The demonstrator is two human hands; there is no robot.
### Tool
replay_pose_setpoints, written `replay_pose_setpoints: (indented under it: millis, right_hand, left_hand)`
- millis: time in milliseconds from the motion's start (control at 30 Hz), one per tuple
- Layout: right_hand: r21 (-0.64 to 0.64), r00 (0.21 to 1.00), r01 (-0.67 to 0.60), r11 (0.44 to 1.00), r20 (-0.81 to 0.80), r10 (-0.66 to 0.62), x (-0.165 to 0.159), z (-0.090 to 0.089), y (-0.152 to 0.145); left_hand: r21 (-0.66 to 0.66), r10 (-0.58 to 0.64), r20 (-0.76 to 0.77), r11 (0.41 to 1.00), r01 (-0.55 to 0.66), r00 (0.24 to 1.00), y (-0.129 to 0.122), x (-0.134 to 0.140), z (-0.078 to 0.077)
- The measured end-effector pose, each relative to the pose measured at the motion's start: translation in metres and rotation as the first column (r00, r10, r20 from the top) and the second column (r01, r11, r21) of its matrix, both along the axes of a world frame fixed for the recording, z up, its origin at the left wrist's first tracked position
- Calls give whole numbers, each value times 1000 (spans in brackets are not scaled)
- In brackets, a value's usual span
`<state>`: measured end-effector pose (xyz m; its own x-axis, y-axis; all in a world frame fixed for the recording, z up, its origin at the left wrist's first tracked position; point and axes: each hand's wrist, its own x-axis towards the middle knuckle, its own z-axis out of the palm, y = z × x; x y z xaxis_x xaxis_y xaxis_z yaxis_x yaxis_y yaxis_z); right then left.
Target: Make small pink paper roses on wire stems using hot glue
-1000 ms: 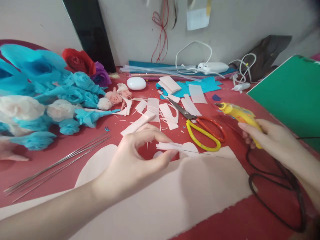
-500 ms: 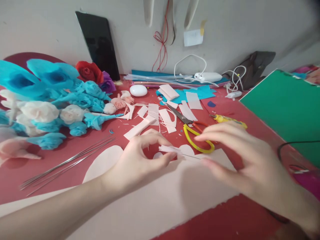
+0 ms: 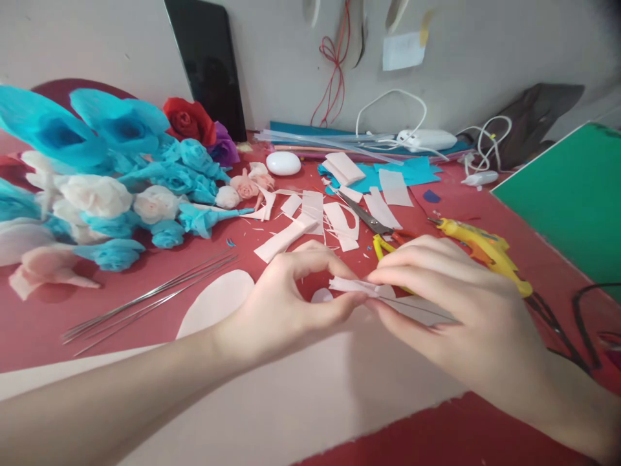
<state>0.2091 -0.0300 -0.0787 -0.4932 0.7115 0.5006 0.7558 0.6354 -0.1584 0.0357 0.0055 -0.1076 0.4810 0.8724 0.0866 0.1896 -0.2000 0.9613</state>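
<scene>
A pale pink rolled strip of crepe paper (image 3: pixel 352 285) wraps the end of a thin metal wire (image 3: pixel 417 306). My left hand (image 3: pixel 286 310) is closed, pinching the roll between thumb and fingers. From the other side my right hand (image 3: pixel 470 317) presses thumb and fingertips together at the roll's base, where the wire comes out. The wire runs to the right under my right palm. Both hands are just above a large pale pink paper sheet (image 3: pixel 291 401). Scissors (image 3: pixel 371 220) with yellow and red handles lie behind my right hand, which partly hides them.
Blue, white and pink paper flowers (image 3: pixel 97 194) crowd the left side. Several loose wires (image 3: pixel 150 298) lie nearer me. Cut paper pieces (image 3: pixel 286 236) are scattered behind my hands. A yellow glue gun (image 3: pixel 485 249) and a green board (image 3: pixel 572 200) are at right.
My right hand, half open before, has moved in to the roll and closed its fingertips at the base. The left keeps its hold. The view has shifted, uncovering more of the glue gun.
</scene>
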Motion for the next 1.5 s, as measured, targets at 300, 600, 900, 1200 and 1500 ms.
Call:
replay_pose_setpoints:
  millis: [300,600,900,1200,1500]
  right_hand:
    - [228,993,-25,973,118,-2,-5,0,-2]
    - [235,989,-37,971,150,1,-4,-1,-1]
    - [167,998,-18,986,68,7,-2,-1,1]
    - [166,997,-33,986,78,20,-2,-2,0]
    - [185,996,-34,982,88,18,-2,1,1]
  left_hand:
    - [-27,20,-5,999,-20,1000,0,-2,2]
    - [-146,35,55,989,-26,998,1,2,1]
    - [-109,12,91,994,-2,996,1,-1,-1]
    - [-61,16,72,998,-11,997,0,-1,-1]
    - [-115,-18,233,992,46,972,0,1,-2]
